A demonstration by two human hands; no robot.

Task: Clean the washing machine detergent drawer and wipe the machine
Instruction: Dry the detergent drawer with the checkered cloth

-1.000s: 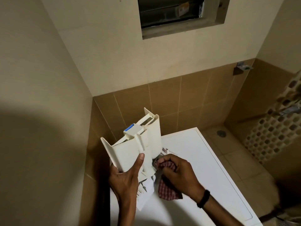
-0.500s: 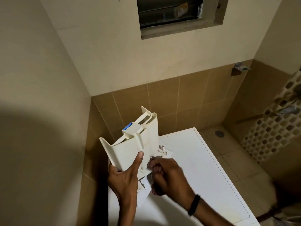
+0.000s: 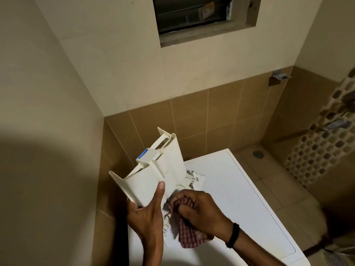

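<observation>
The white detergent drawer (image 3: 153, 166) stands upended above the white washing machine top (image 3: 240, 198), a blue tab at its upper left. My left hand (image 3: 148, 212) grips its lower end, thumb pressed up along the flat face. My right hand (image 3: 197, 210) holds a bunched red-and-white checked cloth (image 3: 190, 237) against the drawer's lower right side; the cloth's tail hangs below my palm. A loose white plastic insert (image 3: 192, 177) lies on the machine top behind the drawer.
The machine sits in a corner of brown-tiled walls (image 3: 211, 120). A tiled floor with a round drain (image 3: 257, 154) lies to the right. A patterned mosaic wall (image 3: 317, 150) stands at far right, and a louvred window (image 3: 201, 14) is above.
My right hand has drawn back down from the drawer's side, and the checked cloth shows again below it. The drawer and my left hand stay nearly still.
</observation>
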